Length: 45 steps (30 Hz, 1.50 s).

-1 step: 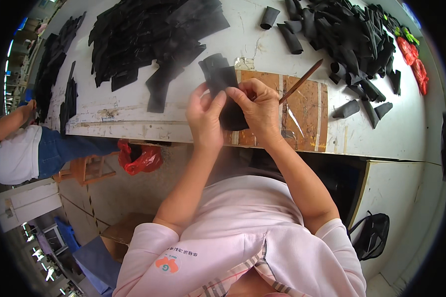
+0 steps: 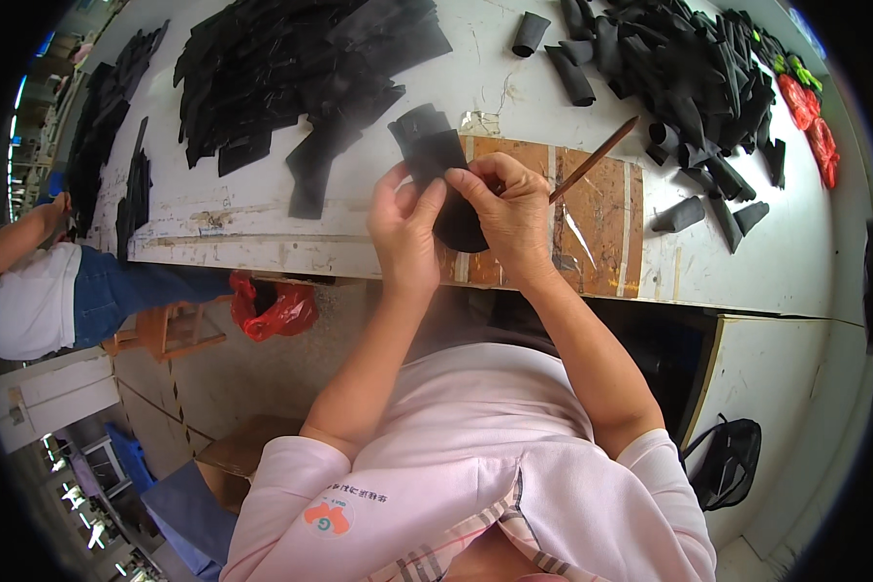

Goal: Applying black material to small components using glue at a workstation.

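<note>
Nothing has moved since the earlier frame: both hands hold the black piece as before, over the near edge of the table (image 2: 213,218); at far left a seated co-worker (image 2: 29,291) leans toward the table; a spread of flat black sheets (image 2: 291,68) lies on the white top; the left hand (image 2: 404,228) is curled, thumb and fingers pinching the black piece (image 2: 441,165); the right hand (image 2: 506,215) is closed on the same piece and grips a thin stick (image 2: 597,157) that slants up to the right; both hover above a brown board (image 2: 601,223); rolled black tubes (image 2: 689,78) are heaped at far right.
</note>
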### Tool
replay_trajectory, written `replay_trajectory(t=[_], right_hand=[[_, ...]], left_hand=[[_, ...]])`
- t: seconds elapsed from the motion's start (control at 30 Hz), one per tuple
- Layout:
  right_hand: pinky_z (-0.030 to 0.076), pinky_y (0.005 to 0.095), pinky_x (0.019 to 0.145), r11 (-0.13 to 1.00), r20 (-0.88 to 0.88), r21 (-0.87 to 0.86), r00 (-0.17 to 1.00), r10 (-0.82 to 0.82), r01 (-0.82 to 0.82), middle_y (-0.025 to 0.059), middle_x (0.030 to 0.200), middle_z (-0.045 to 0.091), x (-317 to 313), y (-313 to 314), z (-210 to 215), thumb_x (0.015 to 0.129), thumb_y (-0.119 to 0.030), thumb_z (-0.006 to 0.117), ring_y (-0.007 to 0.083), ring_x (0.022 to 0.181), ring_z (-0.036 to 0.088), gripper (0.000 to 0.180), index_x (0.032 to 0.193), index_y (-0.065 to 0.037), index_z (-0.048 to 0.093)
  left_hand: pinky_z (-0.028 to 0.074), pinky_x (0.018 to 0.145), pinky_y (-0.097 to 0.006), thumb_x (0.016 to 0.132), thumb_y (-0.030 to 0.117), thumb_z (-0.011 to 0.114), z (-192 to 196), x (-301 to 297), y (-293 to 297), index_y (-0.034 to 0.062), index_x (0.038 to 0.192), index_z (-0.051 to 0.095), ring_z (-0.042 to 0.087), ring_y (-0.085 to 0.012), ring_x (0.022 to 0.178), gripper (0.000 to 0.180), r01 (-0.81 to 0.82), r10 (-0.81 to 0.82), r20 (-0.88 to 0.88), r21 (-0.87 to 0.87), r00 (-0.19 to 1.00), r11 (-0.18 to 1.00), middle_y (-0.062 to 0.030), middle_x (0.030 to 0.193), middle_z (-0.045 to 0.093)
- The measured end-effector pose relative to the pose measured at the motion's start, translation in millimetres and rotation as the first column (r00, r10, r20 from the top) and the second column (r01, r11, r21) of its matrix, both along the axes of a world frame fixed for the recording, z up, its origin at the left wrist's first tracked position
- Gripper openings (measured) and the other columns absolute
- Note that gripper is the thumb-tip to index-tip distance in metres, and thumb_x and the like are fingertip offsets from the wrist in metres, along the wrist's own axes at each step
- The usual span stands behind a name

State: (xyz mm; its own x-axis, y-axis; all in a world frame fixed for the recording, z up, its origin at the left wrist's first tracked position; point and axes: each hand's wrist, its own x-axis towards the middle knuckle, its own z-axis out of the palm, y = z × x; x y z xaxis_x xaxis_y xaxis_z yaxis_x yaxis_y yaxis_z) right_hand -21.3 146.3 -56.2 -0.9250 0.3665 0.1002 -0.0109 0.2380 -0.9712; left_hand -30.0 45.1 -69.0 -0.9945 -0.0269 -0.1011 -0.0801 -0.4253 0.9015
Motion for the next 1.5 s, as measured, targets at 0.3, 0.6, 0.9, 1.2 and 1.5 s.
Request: replay_trajectory(t=[0.3,0.6,0.9,1.2,1.5], right_hand=[[0.045,0.0325,0.057,0.892,-0.066,0.372,0.952,0.300,-0.255,0.0136,0.073,0.059,10.8,20.3,26.8,0.073,-0.003,0.061,0.0288,0.064,0.057,0.011,0.083,0.001,0.060],[0.045,0.0327,0.059,0.749,-0.057,0.536,0.869,0.492,-0.390,0.0101,0.074,0.058,12.3,30.1,42.0,0.073,-0.006,0.062,0.0281,0.066,0.056,0.014,0.085,0.001,0.059],[0.042,0.0269,0.046,0.975,-0.190,0.173,0.966,0.175,-0.142,0.0078,0.066,0.053,48.7,6.0,50.2,0.069,-0.007,0.068,0.0193,0.052,0.054,0.017,0.084,-0.001,0.061],[0.041,0.0263,0.046,0.941,-0.190,0.338,0.981,0.043,0.024,0.0069,0.066,0.051,46.9,13.1,29.9,0.067,0.004,0.059,0.0154,0.051,0.050,0.012,0.078,-0.001,0.059],[0.035,0.0169,0.053,0.331,-0.006,-0.928,0.896,0.443,-0.169,-0.0042,0.064,0.050,54.0,21.3,27.8,0.079,-0.013,0.063,0.0042,0.058,0.043,0.012,0.073,-0.007,0.055]], left_hand=[[0.043,0.071,-0.021,0.082,0.007,0.054,52.5,-30.4,-44.1,-0.0029,0.097,0.056,0.054,-0.0105,0.079,0.018,0.044,-0.178,-0.258,-0.453,0.950,0.891,-0.0068,0.088,0.060],[0.043,0.059,-0.017,0.076,-0.001,0.059,74.5,-31.3,-55.7,-0.0011,0.082,0.061,0.052,-0.0036,0.064,0.007,0.459,-0.683,-0.001,-0.740,0.731,0.492,0.0014,0.070,0.057],[0.044,0.052,-0.020,0.077,-0.002,0.058,62.0,27.5,-13.8,-0.0026,0.078,0.056,0.052,-0.0043,0.059,0.003,0.241,-0.268,-0.039,-0.328,0.962,0.913,-0.0006,0.066,0.057],[0.032,0.039,-0.016,0.072,-0.006,0.058,47.1,23.2,-11.7,0.0013,0.087,0.053,0.047,-0.0039,0.048,0.018,0.305,-0.331,0.150,0.170,0.932,0.937,-0.0031,0.072,0.057],[0.043,0.051,-0.019,0.069,-0.011,0.049,45.9,29.1,7.8,-0.0027,0.088,0.054,0.052,-0.0049,0.060,0.022,-0.212,-0.072,-0.419,-0.591,0.905,0.778,-0.0071,0.081,0.059]])
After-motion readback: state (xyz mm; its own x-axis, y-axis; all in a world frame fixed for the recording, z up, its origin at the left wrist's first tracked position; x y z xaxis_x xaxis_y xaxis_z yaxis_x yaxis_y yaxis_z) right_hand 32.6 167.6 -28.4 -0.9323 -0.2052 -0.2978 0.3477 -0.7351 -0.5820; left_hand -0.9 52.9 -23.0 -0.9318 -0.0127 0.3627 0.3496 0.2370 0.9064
